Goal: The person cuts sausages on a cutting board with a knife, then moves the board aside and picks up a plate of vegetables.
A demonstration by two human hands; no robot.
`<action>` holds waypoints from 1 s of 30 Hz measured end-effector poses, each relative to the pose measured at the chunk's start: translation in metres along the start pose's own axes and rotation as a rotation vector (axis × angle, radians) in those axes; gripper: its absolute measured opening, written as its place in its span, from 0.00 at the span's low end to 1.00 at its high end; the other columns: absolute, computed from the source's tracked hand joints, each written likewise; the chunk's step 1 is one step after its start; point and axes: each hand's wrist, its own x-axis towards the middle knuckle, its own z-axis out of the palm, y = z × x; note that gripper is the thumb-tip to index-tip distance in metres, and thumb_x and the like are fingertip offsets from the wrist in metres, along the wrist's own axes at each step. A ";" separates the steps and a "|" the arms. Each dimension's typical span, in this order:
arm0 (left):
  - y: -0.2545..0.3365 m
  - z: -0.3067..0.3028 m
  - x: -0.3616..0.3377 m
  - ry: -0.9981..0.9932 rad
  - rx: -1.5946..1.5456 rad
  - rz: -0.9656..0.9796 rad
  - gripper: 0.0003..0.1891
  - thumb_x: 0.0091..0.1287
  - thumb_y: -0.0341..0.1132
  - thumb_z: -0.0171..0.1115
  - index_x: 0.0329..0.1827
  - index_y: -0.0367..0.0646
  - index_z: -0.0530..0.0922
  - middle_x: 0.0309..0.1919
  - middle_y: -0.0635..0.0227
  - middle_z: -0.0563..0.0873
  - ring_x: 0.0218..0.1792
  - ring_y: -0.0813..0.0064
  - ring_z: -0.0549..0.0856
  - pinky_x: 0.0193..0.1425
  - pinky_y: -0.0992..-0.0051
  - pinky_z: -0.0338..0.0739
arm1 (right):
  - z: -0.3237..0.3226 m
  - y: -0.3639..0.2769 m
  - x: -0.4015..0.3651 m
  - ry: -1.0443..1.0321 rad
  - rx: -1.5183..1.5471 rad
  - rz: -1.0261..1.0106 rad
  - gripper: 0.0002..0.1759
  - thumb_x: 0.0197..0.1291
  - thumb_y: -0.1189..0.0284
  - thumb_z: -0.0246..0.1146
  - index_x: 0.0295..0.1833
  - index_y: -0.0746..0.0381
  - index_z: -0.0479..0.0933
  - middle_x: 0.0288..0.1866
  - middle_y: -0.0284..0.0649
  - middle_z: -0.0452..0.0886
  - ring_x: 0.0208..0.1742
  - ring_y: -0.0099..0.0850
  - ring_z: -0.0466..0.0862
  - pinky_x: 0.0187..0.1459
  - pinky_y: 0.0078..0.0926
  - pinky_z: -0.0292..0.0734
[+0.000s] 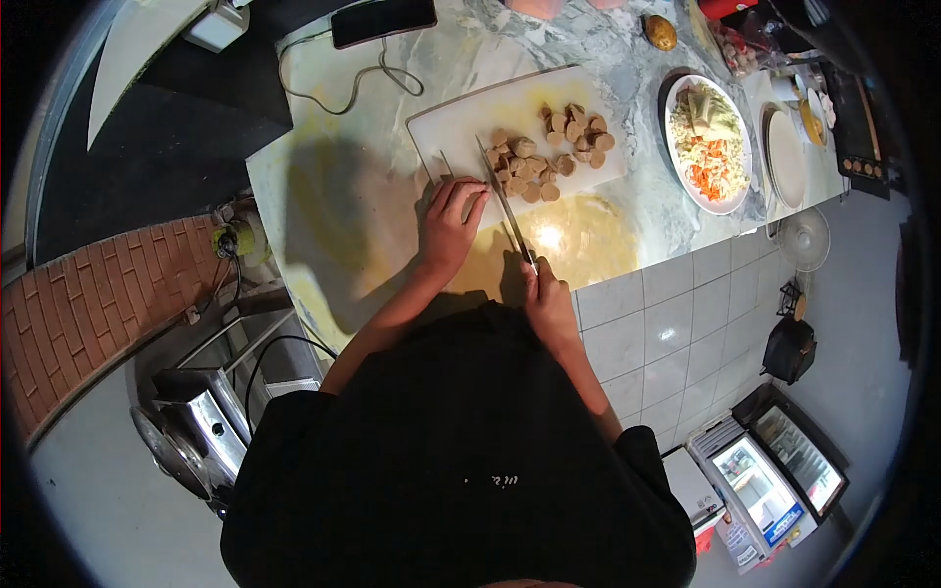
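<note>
A white cutting board (461, 116) lies on the marble counter, with round brown slices (529, 167) in two loose groups on it. My right hand (551, 304) is closed around the handle of a knife (508, 211), whose blade reaches up over the board beside the left group of slices. At the board's near left edge is my left hand (455, 220), its fingers bent together close to the blade. Whether anything is under or between those fingertips is too small to make out.
An oval plate of shredded vegetables (672, 147) stands to the right, beside stacked plates (786, 162). A potato (661, 33) lies at the back. A phone (384, 22) and its cable (359, 82) are at the back left. The counter's front edge is near my body.
</note>
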 end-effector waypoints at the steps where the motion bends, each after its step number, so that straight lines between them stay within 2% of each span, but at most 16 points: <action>1: -0.001 0.000 0.001 0.003 0.000 0.003 0.07 0.63 0.27 0.68 0.42 0.41 0.80 0.41 0.64 0.86 0.45 0.60 0.84 0.51 0.65 0.78 | -0.002 -0.002 0.000 0.008 0.010 0.000 0.18 0.76 0.61 0.53 0.47 0.68 0.72 0.23 0.65 0.78 0.30 0.66 0.80 0.28 0.60 0.71; 3: -0.001 0.001 0.002 0.028 -0.004 0.035 0.06 0.62 0.26 0.70 0.40 0.40 0.81 0.40 0.63 0.87 0.42 0.60 0.85 0.49 0.66 0.79 | -0.004 -0.005 0.000 0.019 0.021 0.000 0.18 0.76 0.61 0.53 0.47 0.68 0.72 0.23 0.65 0.78 0.30 0.66 0.80 0.28 0.60 0.71; 13: 0.000 0.000 0.001 0.010 -0.007 0.003 0.06 0.63 0.26 0.68 0.41 0.41 0.80 0.40 0.64 0.86 0.44 0.58 0.84 0.49 0.64 0.78 | -0.004 -0.010 -0.006 0.019 -0.065 -0.024 0.18 0.76 0.60 0.53 0.46 0.67 0.71 0.23 0.65 0.78 0.29 0.67 0.80 0.27 0.60 0.72; 15: 0.000 0.000 0.001 0.031 0.002 0.030 0.06 0.62 0.26 0.69 0.40 0.40 0.82 0.39 0.64 0.87 0.41 0.61 0.85 0.47 0.66 0.79 | -0.004 -0.010 -0.006 0.018 -0.069 -0.023 0.18 0.76 0.60 0.53 0.46 0.67 0.71 0.23 0.65 0.78 0.29 0.67 0.80 0.28 0.61 0.72; 30: -0.003 0.000 0.001 0.026 -0.028 0.046 0.04 0.64 0.25 0.65 0.40 0.39 0.80 0.39 0.63 0.86 0.43 0.59 0.84 0.48 0.64 0.78 | -0.006 -0.007 -0.002 -0.031 -0.039 -0.013 0.18 0.76 0.60 0.52 0.47 0.67 0.72 0.26 0.66 0.79 0.32 0.67 0.80 0.31 0.62 0.73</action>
